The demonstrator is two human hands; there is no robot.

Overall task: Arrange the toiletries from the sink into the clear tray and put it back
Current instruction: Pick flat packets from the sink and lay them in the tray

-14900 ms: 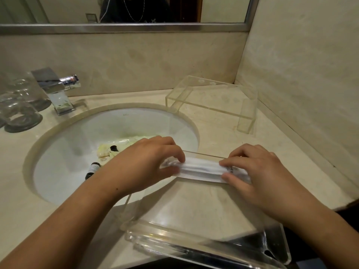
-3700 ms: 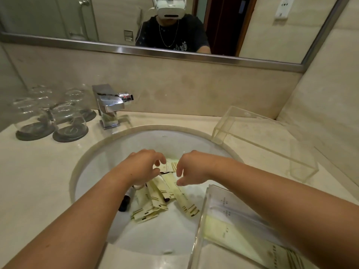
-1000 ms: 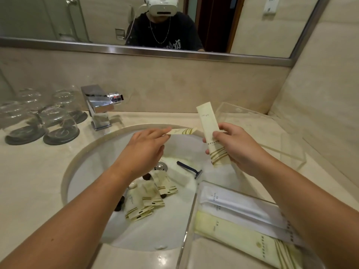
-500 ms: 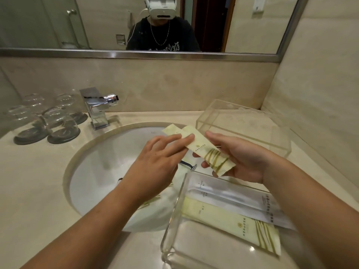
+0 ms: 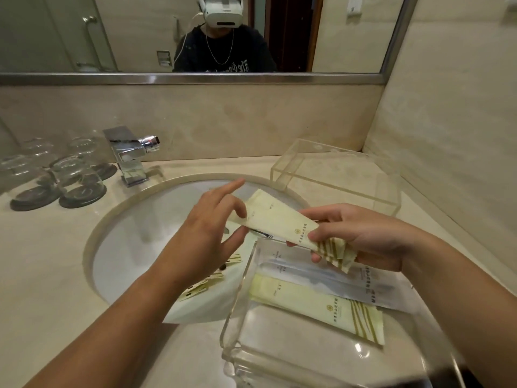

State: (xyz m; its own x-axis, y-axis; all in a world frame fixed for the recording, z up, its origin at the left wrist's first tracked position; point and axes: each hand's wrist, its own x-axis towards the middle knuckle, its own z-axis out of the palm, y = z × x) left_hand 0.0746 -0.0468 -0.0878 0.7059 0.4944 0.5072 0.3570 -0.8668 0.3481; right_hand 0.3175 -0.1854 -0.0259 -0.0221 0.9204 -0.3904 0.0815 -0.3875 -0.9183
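My right hand (image 5: pixel 363 236) pinches pale yellow packets (image 5: pixel 279 217) by their striped end, held flat above the far end of the clear tray (image 5: pixel 237 289). My left hand (image 5: pixel 212 219) is at the packets' other end, fingers loosely spread and index finger raised, fingertips just touching the edge. The tray stands on the counter at the front right and holds a yellow striped packet (image 5: pixel 316 306) and a white packet (image 5: pixel 321 278) side by side. More small yellow packets (image 5: pixel 201 284) lie in the sink (image 5: pixel 134 233), partly hidden by my left arm.
A clear acrylic stand (image 5: pixel 335 175) sits at the back right against the wall. The chrome faucet (image 5: pixel 128 155) is behind the sink. Upturned glasses on dark coasters (image 5: pixel 70 177) stand at the back left. A dark razor tip (image 5: pixel 260 233) shows in the basin.
My left hand has loosened from the packet it laid onto the one in my right hand. Both hands have drifted slightly toward the tray.
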